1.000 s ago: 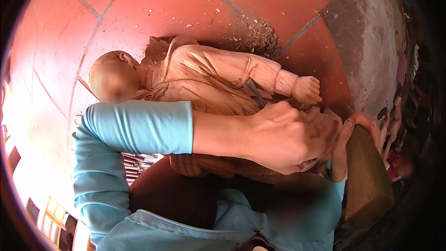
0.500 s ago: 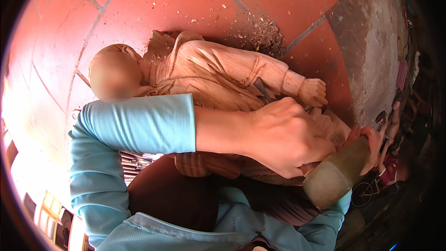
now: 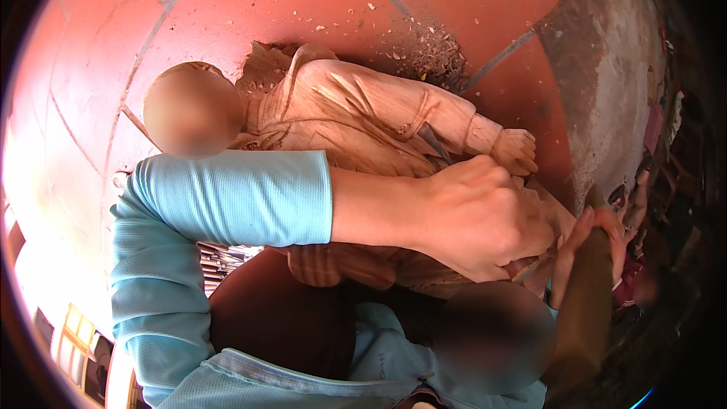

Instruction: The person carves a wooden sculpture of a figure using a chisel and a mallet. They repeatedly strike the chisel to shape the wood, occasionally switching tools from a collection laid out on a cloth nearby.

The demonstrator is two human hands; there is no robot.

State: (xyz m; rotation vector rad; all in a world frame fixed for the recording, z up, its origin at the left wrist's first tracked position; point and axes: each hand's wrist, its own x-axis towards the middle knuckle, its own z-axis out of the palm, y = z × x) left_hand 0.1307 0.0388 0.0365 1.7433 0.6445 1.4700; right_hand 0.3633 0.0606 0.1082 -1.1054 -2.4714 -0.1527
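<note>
- Two hands work at one wooden statue [image 3: 356,117], a carved figure in a long-sleeved garment, lying on its side on the red tiled floor [image 3: 250,7] w/ its head toward the left of the view.
- Left hand [image 3: 485,220]: closed in a fist, resting on the lower part of the statue, just below the carved hand [image 3: 515,150]. A thin dark blade, prob. a chisel [image 3: 433,142], comes out above the knuckles and lies against the carved sleeve; its handle is hidden inside the fist.
- Left forearm crosses the view from left to right, in a light blue sleeve [image 3: 235,197] pushed up to approx. mid-forearm.
- Right hand [image 3: 598,231]: at the right edge, fingers wrapped round the top of a thick brown wooden mallet [image 3: 587,310]. Mallet is blurred and stands nearly upright, just beside the left fist; I cannot tell if it touches the fist or the chisel.
- Statue's lower end lies across the person's lap, on dark red-brown trousers [image 3: 280,318].
- Wood chips [image 3: 428,49] are scattered on the floor behind the statue, thickest near the tile joint.
- Grey concrete strip [image 3: 617,68] runs along the right side of the floor, w/ dark clutter beyond it, too unclear to name.
</note>
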